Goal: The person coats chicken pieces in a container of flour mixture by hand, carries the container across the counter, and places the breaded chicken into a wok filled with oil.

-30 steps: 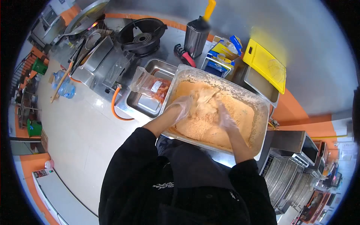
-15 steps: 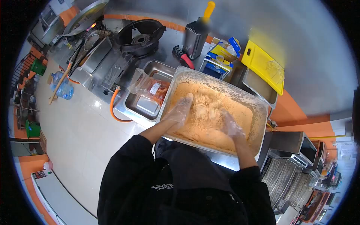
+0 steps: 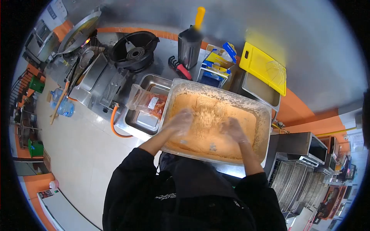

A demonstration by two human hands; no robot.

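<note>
A deep metal tray [image 3: 266,142] holds a layer of orange-tan breading powder [image 3: 192,144]. Coated, crumbly pieces [image 3: 207,115] lie in the powder between my hands, blurred by motion. My left hand [image 3: 182,121], in a clear plastic glove, is over the left part of the tray; its fingers are smeared. On the right side, my right hand [image 3: 233,130], also gloved, is just above the powder with its fingers blurred. Whether either hand grips anything cannot be made out.
Left of the tray, a smaller steel pan [image 3: 131,119] holds a bag of red meat [image 3: 154,104]. Behind stand a burner [image 3: 135,52], a dark container [image 3: 189,48], boxes [image 3: 217,65] and a yellow cutting board [image 3: 264,67]. Wire baskets [image 3: 291,184] stand at the right.
The view has shifted, so the tray appears lower. My hands have moved within the tray, with the right one now higher relative to it. The pieces between them look scattered and looser.
</note>
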